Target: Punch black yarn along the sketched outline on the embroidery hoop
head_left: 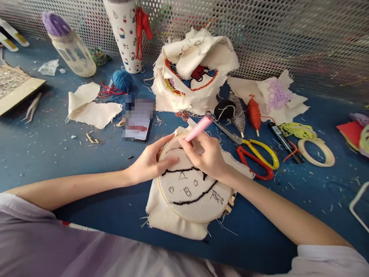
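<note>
Cream cloth (170, 215) lay stretched in a round wooden hoop (201, 220) on the blue table (52, 154), right in front of the person, w/ black stitched lines and small pencil marks on it. The left hand (150, 161) lay flat and open on the hoop's left edge, fingers spread, pressing the cloth down. The right hand (209, 156) was closed around a pink tool (198, 129), held like a pen, tip down on the cloth near the top of the hoop. I couldn't see the tip itself, the fingers hid it. Just beside the right hand, on its right, lay scissors (253, 154) w/ one yellow handle & one red. Behind the hoop sat a heap of cream cloth pieces (196, 69) w/ red, blue and yellow stitching inside. Next to that heap were thread spools: a black one (225, 109), a grey one (238, 115), an orange one (254, 112). A phone (138, 117) lay to the left of the hoop, near it but not touching. Further back stood a white cup w/ cartoon prints (125, 34), a blue yarn ball (122, 80) and a clear bottle w/ a purple top (69, 46). A roll of tape (316, 152) lay far right, well apart from the hands.
</note>
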A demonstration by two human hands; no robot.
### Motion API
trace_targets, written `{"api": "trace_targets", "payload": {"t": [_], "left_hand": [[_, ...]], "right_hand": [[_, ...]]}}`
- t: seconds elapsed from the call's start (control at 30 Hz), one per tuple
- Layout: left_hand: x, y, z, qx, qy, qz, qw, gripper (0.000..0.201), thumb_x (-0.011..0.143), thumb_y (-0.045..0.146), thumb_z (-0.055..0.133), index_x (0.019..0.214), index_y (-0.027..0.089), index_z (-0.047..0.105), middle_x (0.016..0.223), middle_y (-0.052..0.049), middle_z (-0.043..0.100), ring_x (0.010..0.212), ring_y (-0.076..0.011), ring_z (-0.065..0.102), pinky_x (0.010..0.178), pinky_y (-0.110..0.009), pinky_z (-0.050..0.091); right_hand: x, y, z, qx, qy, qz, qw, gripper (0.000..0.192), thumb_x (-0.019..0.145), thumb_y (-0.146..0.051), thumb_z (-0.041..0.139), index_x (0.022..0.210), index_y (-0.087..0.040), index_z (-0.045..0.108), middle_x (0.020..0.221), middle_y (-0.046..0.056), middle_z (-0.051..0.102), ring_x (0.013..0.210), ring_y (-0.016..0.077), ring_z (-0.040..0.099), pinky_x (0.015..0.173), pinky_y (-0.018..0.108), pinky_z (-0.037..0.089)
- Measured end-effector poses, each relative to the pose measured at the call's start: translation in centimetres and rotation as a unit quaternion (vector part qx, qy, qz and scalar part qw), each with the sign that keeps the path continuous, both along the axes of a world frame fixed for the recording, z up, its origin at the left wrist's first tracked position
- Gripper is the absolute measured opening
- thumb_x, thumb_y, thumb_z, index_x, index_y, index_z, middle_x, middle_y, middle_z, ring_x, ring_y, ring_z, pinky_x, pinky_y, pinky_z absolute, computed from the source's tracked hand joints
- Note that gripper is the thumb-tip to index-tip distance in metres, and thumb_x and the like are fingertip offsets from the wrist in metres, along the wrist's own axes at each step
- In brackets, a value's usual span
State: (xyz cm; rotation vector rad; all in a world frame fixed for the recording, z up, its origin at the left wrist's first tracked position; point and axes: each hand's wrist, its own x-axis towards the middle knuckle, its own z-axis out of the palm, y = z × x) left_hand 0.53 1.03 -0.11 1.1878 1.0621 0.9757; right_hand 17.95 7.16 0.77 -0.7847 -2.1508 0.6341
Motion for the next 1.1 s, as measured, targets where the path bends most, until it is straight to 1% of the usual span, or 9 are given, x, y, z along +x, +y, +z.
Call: {"api": "trace_targets", "payload": {"t": [0.1, 0.17, 0.3, 0.4, 0.47, 0.57, 0.73, 0.93, 1.1], "left_hand": [[0.0, 0.02, 0.13, -0.025, -0.001, 0.02, 1.0, 0.073, 0.08, 0.033, 0.07, 0.144, 0.014, 0.039, 0.113, -0.01, 0.068, 0.097, -0.0233, 0.066, 0.072, -0.029, 0.055], [0.0, 0.04, 0.21, -0.028, 0.001, 0.026, 0.999, 0.072, 0.079, 0.033, 0.071, 0.142, 0.015, 0.041, 0.105, -0.008, 0.069, 0.094, -0.0228, 0.066, 0.069, -0.028, 0.054], [0.0, 0.13, 0.44, -0.049, -0.003, 0.041, 0.998, 0.068, 0.078, 0.036, 0.073, 0.137, 0.019, 0.044, 0.078, -0.001, 0.067, 0.068, -0.0173, 0.064, 0.054, -0.025, 0.048], [0.0, 0.22, 0.78, -0.055, -0.014, 0.062, 0.996, 0.062, 0.079, 0.037, 0.072, 0.132, 0.019, 0.047, 0.073, 0.0, 0.064, 0.06, -0.0144, 0.06, 0.051, -0.024, 0.047], [0.02, 0.25, 0.96, -0.049, -0.023, 0.065, 0.996, 0.062, 0.079, 0.036, 0.071, 0.133, 0.019, 0.046, 0.077, -0.001, 0.066, 0.066, -0.0154, 0.062, 0.056, -0.025, 0.05], [0.09, 0.32, 0.97, -0.038, -0.008, 0.059, 0.997, 0.063, 0.079, 0.033, 0.071, 0.135, 0.019, 0.045, 0.089, -0.003, 0.069, 0.078, -0.0181, 0.066, 0.065, -0.028, 0.055], [0.08, 0.42, 0.58, -0.009, 0.011, 0.053, 0.998, 0.055, 0.082, 0.029, 0.067, 0.132, 0.014, 0.05, 0.121, -0.01, 0.065, 0.109, -0.0235, 0.062, 0.086, -0.031, 0.054], [-0.12, 0.33, 0.18, -0.003, 0.007, 0.048, 0.999, 0.055, 0.083, 0.03, 0.066, 0.133, 0.014, 0.049, 0.129, -0.012, 0.062, 0.119, -0.0262, 0.059, 0.095, -0.035, 0.052], [-0.22, 0.44, 0.0, -0.003, 0.006, 0.04, 0.999, 0.057, 0.084, 0.03, 0.067, 0.135, 0.012, 0.049, 0.131, -0.013, 0.061, 0.122, -0.027, 0.056, 0.103, -0.038, 0.047]], "right_hand": [[0.5, 0.12, -0.36, 0.058, -0.028, 0.013, 0.998, 0.013, 0.088, -0.023, 0.061, 0.077, -0.023, 0.055, 0.071, -0.001, 0.065, 0.071, 0.0167, 0.062, 0.078, 0.039, 0.046], [0.61, 0.13, -0.49, 0.06, -0.027, 0.019, 0.998, 0.012, 0.087, -0.023, 0.063, 0.078, -0.023, 0.056, 0.072, -0.001, 0.067, 0.074, 0.0175, 0.063, 0.079, 0.039, 0.045], [0.77, 0.1, -0.44, -0.041, 0.062, -0.002, 0.997, 0.008, 0.091, -0.026, 0.057, 0.084, -0.024, 0.059, 0.079, 0.0, 0.066, 0.073, 0.0158, 0.061, 0.07, 0.035, 0.047], [0.98, 0.26, -0.35, -0.122, 0.129, -0.042, 0.983, 0.013, 0.092, -0.031, 0.056, 0.082, -0.023, 0.059, 0.069, -0.002, 0.058, 0.064, 0.0128, 0.055, 0.064, 0.031, 0.045], [1.06, 0.42, -0.33, -0.156, 0.153, -0.059, 0.974, 0.018, 0.092, -0.034, 0.056, 0.078, -0.023, 0.057, 0.063, -0.004, 0.052, 0.06, 0.0115, 0.05, 0.06, 0.029, 0.042], [1.03, 0.6, -0.37, -0.184, 0.173, -0.064, 0.966, 0.022, 0.092, -0.036, 0.057, 0.075, -0.023, 0.057, 0.061, -0.004, 0.049, 0.057, 0.011, 0.047, 0.057, 0.029, 0.038], [1.0, 0.66, -0.52, -0.179, 0.199, -0.063, 0.961, 0.021, 0.091, -0.036, 0.058, 0.075, -0.022, 0.058, 0.061, -0.004, 0.049, 0.056, 0.0108, 0.046, 0.057, 0.029, 0.037], [1.04, 0.69, -0.58, -0.18, 0.2, -0.075, 0.96, 0.023, 0.091, -0.038, 0.058, 0.074, -0.022, 0.058, 0.061, -0.004, 0.05, 0.056, 0.0108, 0.046, 0.056, 0.029, 0.037], [0.97, 0.72, -0.68, -0.175, 0.198, -0.06, 0.963, 0.021, 0.091, -0.036, 0.058, 0.075, -0.022, 0.058, 0.063, -0.004, 0.049, 0.057, 0.0104, 0.046, 0.058, 0.029, 0.038]]}}
